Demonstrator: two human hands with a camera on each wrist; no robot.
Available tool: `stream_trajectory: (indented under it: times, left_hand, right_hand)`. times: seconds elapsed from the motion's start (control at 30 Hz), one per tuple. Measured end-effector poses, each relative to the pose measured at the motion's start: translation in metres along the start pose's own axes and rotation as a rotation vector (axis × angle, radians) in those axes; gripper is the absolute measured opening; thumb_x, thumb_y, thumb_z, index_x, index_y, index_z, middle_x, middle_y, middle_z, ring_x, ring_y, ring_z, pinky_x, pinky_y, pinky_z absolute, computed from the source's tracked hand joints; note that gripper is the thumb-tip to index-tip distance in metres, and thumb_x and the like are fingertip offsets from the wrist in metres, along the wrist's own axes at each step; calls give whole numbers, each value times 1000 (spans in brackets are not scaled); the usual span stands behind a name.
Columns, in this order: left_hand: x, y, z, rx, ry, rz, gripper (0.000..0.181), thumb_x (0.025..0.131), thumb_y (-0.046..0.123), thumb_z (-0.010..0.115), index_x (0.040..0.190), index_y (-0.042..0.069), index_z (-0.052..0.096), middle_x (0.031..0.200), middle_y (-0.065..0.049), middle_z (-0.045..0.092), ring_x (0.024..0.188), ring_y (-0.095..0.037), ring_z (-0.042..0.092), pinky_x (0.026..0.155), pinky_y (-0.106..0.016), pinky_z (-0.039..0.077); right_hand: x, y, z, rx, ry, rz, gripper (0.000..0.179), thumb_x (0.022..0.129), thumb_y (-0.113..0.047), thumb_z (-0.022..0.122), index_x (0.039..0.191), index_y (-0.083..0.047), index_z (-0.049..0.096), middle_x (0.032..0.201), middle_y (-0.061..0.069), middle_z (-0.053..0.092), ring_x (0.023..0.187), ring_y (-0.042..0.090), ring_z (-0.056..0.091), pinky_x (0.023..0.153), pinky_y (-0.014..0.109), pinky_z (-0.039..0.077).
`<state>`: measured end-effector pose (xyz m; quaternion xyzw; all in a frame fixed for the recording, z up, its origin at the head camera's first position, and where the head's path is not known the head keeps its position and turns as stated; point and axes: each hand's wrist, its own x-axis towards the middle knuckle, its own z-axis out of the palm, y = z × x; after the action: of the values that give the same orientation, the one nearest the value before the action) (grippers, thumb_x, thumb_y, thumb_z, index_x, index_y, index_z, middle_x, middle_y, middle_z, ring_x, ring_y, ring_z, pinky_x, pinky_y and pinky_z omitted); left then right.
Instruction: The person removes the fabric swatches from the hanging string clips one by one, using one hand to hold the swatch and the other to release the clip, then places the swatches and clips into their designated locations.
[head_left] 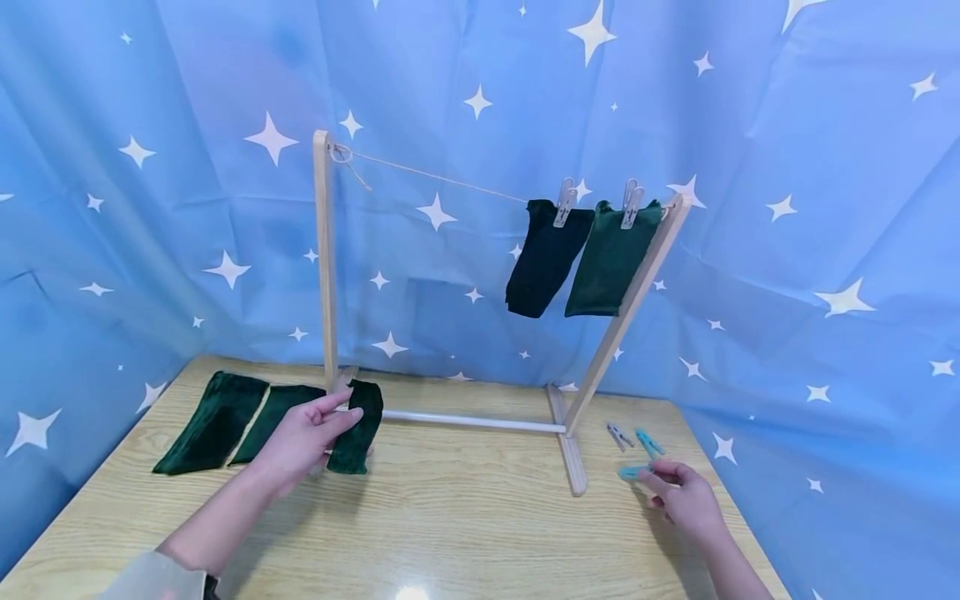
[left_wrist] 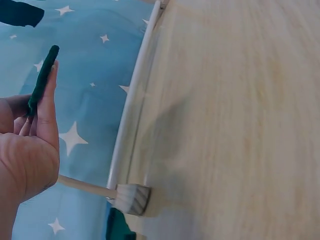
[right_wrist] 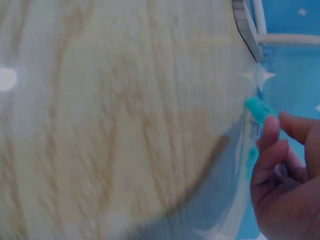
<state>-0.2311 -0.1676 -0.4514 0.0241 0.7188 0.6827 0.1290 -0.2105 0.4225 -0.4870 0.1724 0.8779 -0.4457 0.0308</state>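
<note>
The left hand [head_left: 306, 437] is pinching a dark green cloth [head_left: 366, 429] near the left post [head_left: 326, 267]; the right hand [head_left: 688, 500] is pinching a teal clothespin [head_left: 632, 472] over the table's [head_left: 495, 517] right side. Keeping the cloth flat and the clothespin's handles under the fingertips should be serving best.

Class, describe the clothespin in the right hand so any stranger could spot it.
Find the wooden frame on the table. To the right of its right foot, the right hand pinches the turquoise clothespin. Its neighbours, a second turquoise peg and a grey peg, lie on the table, unheld.
</note>
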Motion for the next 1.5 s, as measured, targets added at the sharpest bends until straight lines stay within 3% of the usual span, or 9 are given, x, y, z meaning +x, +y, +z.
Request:
stream_trajectory:
  times: [0.07,0.3,0.6,1.17,1.23,1.3,1.4,1.47,1.5]
  left_hand:
    - [0,-4,0,5,7,-2,76,111,37,67,174,14,31,106,8,66,56,-10,33,51,-27,31]
    - [4,-21,-1,-5,-20,-34,77,111,37,68,174,11,32,64,8,31,54,-10,32,53,-27,31]
    - [7,-32,-2,-38,-74,-49,76,113,29,65,174,6,28,60,11,29,51,-8,30,51,-23,30]
    - [15,-46,15,61,-10,-126,65,111,14,61,169,-3,36,57,8,42,45,-7,37,50,-25,45]
    - [13,-46,18,52,12,-139,64,111,10,60,167,-7,35,73,-4,63,52,-6,53,55,-27,56]
    - [12,-46,20,67,43,-144,63,110,7,60,165,-10,37,106,-25,74,58,-6,60,57,-28,60]
    - [10,-46,23,151,75,-121,64,108,7,62,164,-11,38,155,-41,52,60,-7,61,56,-28,59]
    - [8,-46,24,268,97,-87,66,107,9,66,164,-10,39,161,-41,46,59,-14,60,56,-29,55]
    - [8,-47,25,319,104,-77,68,107,9,67,166,-8,38,149,-41,57,56,-16,54,54,-29,50]
  right_hand:
    - [0,1,7,-23,1,2,61,109,-34,69,151,6,53,116,8,71,82,15,71,60,31,54]
    - [1,-1,24,-47,4,-23,54,103,-28,77,140,8,60,104,8,70,82,16,71,65,29,58]
    - [5,1,31,-166,-19,-88,50,102,-28,79,134,6,63,100,5,60,83,17,57,64,26,49]
    - [4,3,30,-194,-21,-99,53,102,-30,79,136,7,62,107,9,59,88,18,54,66,26,48]
    - [5,3,31,-194,-19,-97,52,102,-30,78,137,6,62,107,8,59,89,18,55,67,26,49]
    - [5,3,31,-186,-19,-91,52,102,-29,78,137,5,62,109,8,60,89,18,55,66,27,50]
    - [6,2,31,-181,-18,-88,52,102,-30,78,138,5,62,110,9,60,91,18,55,67,27,50]
    - [6,2,31,-179,-22,-88,53,102,-31,78,138,5,62,110,9,59,91,19,55,68,27,49]
    - [6,2,31,-178,-24,-86,53,102,-31,78,138,5,62,110,9,59,91,19,55,68,27,49]
